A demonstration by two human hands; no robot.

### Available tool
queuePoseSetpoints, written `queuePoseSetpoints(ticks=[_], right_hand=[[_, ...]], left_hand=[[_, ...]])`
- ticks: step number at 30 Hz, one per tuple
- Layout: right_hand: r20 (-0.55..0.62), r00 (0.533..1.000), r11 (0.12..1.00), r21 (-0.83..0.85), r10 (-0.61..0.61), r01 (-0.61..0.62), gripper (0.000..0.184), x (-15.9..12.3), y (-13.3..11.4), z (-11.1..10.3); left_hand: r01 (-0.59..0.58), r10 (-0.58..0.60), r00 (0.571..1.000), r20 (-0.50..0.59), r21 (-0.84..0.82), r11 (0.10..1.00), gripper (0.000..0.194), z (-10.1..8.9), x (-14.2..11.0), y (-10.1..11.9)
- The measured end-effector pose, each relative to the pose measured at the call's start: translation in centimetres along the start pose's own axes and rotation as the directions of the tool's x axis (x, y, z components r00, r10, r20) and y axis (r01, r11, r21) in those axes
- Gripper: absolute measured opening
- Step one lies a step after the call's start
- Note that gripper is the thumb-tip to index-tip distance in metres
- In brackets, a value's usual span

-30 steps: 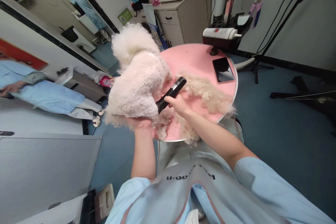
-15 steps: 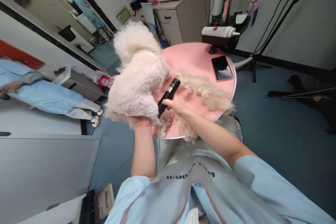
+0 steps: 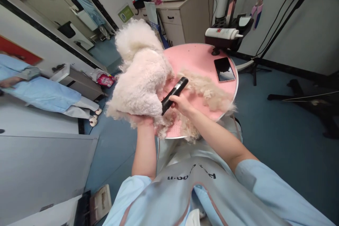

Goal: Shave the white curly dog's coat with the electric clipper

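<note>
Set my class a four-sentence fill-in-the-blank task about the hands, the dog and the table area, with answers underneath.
1. The clipper in the right hand is ____ in colour.
2. The person's ____ hand touches the fluffy white dog.
3. The round tabletop is ____ in colour.
4. The white bottle lies on its ____.
Missing words: black; left; pink; side.

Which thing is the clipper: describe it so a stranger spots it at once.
Find the round pink table, white dog at its left. Beside the dog, the right hand grips the clipper: black, long and narrow, unlike the flat, wide phone.
</note>
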State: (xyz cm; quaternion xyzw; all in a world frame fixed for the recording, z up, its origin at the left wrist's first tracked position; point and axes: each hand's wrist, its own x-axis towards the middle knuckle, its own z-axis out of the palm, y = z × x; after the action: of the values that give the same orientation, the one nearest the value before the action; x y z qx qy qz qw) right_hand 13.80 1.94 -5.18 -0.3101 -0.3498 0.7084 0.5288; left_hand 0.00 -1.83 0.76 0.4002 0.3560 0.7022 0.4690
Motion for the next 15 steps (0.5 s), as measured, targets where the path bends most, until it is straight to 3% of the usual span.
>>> queuePoseSetpoints(ticks=[4, 8, 10, 12, 15], right_hand=[[0.150, 0.988, 0.984, -0.176, 0.030, -0.003, 0.016, -0.4, 0.3, 0.6], [0.218, 0.976, 0.962, -0.270, 0.029, 0.032, 0.019, -0.5, -0.3, -0.1], [0.166, 0.986, 0.962, -0.269, -0.003, 0.048, 0.021, -0.8, -0.7, -0.4], [0.019, 0.998, 0.971, -0.234, -0.054, 0.057, 0.021, -1.3, -0.9, -0.6], [-0.205, 0.971, 0.987, -0.126, -0.121, 0.096, 0.023, -2.5, -0.6, -0.6]], left_hand=[[-0.028, 0.027, 0.997, 0.071, 0.012, 1.000, 0.066, 0.6, -0.2, 0.3], [-0.019, 0.036, 0.988, 0.148, -0.121, 0.993, 0.077, 0.4, -0.2, -0.1], [-0.032, 0.044, 0.996, 0.072, -0.149, 0.988, 0.081, -0.6, -0.3, -0.8], [-0.030, 0.021, 0.998, -0.055, -0.161, 0.987, 0.079, -2.1, -0.8, -1.6], [0.032, -0.059, 0.970, -0.236, -0.117, 0.993, 0.067, -5.1, -1.8, -2.7]])
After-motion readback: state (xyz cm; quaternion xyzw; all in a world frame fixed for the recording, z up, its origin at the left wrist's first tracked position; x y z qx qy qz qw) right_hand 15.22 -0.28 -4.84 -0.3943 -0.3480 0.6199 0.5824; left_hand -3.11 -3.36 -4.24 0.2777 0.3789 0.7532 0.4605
